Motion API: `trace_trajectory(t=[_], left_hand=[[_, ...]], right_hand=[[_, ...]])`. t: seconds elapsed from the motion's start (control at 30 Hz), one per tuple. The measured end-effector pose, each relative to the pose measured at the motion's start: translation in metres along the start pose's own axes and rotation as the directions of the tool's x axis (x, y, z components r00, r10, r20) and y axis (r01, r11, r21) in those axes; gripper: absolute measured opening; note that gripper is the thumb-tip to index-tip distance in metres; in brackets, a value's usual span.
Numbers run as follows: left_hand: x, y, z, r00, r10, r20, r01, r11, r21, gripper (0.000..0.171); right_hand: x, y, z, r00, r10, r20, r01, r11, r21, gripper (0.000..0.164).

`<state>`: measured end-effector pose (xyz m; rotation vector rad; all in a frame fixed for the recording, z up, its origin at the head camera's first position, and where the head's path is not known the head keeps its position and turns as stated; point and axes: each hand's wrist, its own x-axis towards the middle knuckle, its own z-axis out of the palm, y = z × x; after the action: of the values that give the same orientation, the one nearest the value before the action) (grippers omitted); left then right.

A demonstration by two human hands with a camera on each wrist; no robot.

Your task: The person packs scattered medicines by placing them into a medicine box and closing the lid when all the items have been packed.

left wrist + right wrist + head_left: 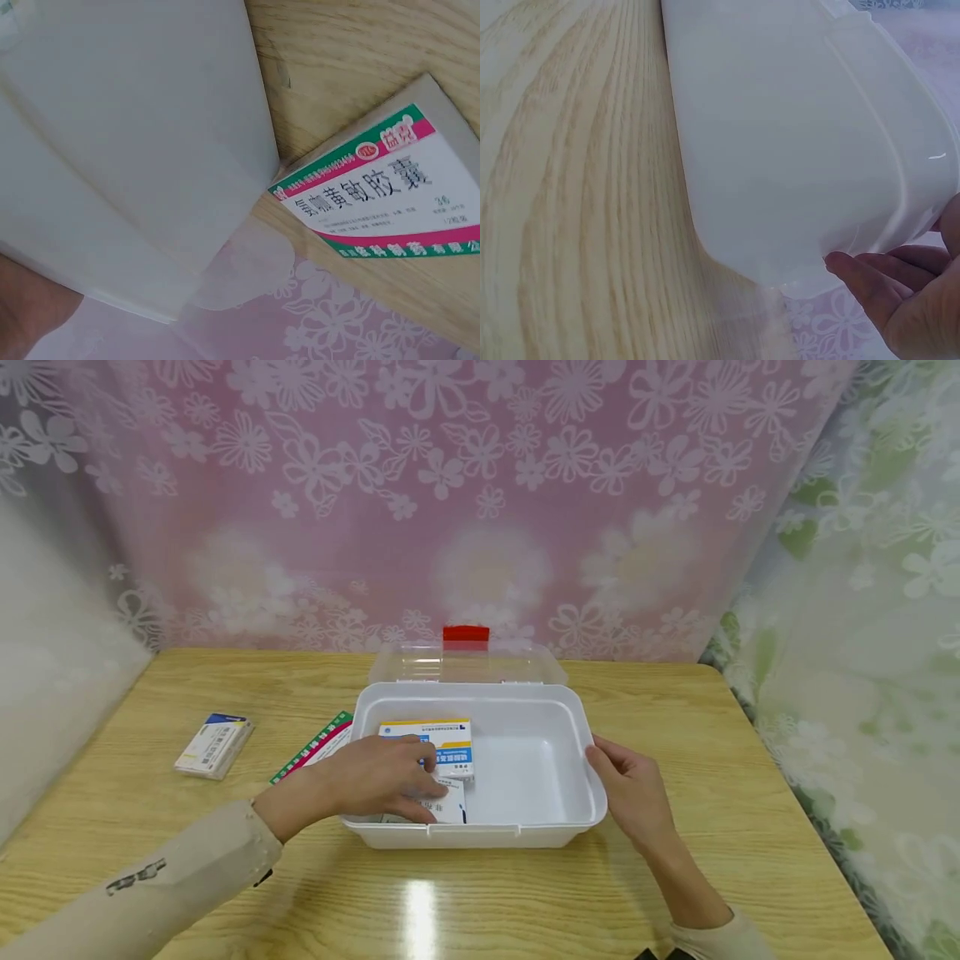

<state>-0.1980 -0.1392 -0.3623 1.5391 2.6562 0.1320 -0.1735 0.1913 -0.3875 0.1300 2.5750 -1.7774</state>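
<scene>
A white plastic storage box (525, 835) with a clear lid folded back stands in the head view. My left hand (382, 777) reaches inside over its left half. Its fingers rest on a white medicine box (452, 806) lying near the front wall, partly hidden by the hand. Behind that lies a blue, yellow and white medicine box (453, 760). My right hand (633, 785) grips the storage box's right rim; in the right wrist view, fingers (866, 289) of that hand lie against the outer wall (795, 135). The left wrist view shows little of the left hand.
A green, pink and white medicine box (375, 191) lies on the wooden table just left of the storage box. Farther left is a white and blue medicine box (213, 747). The lid has a red latch (466, 637). A pink flowered curtain (480, 527) hangs behind.
</scene>
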Motion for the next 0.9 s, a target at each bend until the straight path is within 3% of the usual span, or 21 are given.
trace_trajectory(t=[0.2, 0.3, 0.47, 0.63, 0.8, 0.9], left_hand=[[-0.0006, 0.0002, 0.0023, 1.000, -0.011, 0.003, 0.011, 1.000, 0.010, 0.028], [-0.0002, 0.0018, 0.0021, 0.996, -0.058, 0.072, 0.059, 0.998, -0.021, 0.024], [0.0012, 0.0041, 0.0024, 0.986, -0.082, 0.146, 0.083, 0.997, -0.004, 0.015], [0.0015, 0.0033, 0.0018, 0.989, -0.079, 0.128, 0.079, 0.997, 0.009, 0.007], [0.0020, 0.0010, 0.0012, 0.991, -0.098, 0.087, 0.102, 0.994, -0.043, 0.011], [0.0025, 0.0007, 0.0006, 0.995, -0.092, 0.039, 0.094, 0.994, -0.052, 0.009]], right_hand=[[-0.0012, 0.0009, 0.0012, 1.000, 0.014, -0.017, -0.014, 1.000, -0.017, 0.045], [-0.0011, 0.0010, 0.0016, 1.000, 0.003, -0.020, -0.004, 1.000, -0.025, 0.044], [-0.0009, 0.0018, 0.0023, 1.000, -0.011, -0.016, 0.010, 1.000, -0.023, 0.043], [-0.0006, 0.0016, 0.0021, 1.000, -0.005, -0.016, 0.004, 1.000, -0.030, 0.045], [-0.0007, -0.0002, 0.0015, 1.000, 0.009, -0.010, -0.009, 0.999, -0.037, 0.047], [-0.0011, -0.0006, 0.0005, 1.000, 0.008, -0.008, -0.008, 0.999, -0.033, 0.047]])
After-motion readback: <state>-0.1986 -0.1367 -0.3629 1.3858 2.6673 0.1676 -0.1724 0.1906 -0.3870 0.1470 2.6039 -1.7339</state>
